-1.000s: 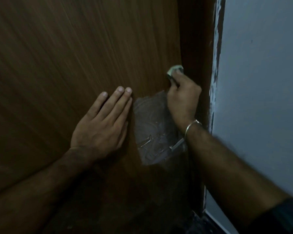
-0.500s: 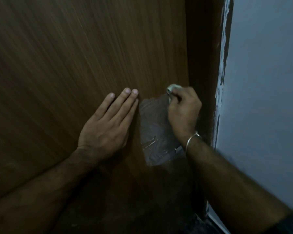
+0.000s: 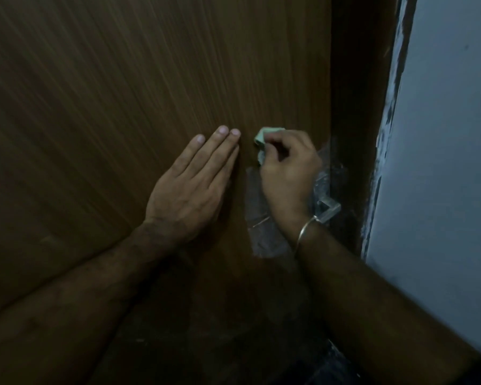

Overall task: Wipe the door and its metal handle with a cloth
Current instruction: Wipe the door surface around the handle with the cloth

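Note:
A dark brown wooden door [image 3: 122, 93] fills most of the view. My left hand [image 3: 190, 187] lies flat on it, fingers together and pointing up. Just to its right, my right hand [image 3: 288, 173] is closed on a small pale green cloth [image 3: 263, 137] and presses it on the door above the lock area. The metal handle [image 3: 328, 208] sticks out right of my right wrist, wrapped in clear plastic film [image 3: 261, 234] that also covers the door patch below my hand. My wrist hides part of the handle.
The dark door frame [image 3: 353, 107] runs down the right of the door. Beyond it stands a pale grey wall [image 3: 450, 162] with a rough paint edge. The scene is dim. A metal bangle [image 3: 306, 232] circles my right wrist.
My right hand has carried the cloth leftward from the door's edge by the frame to a spot just beside my left fingertips. The left hand has stayed flat in place.

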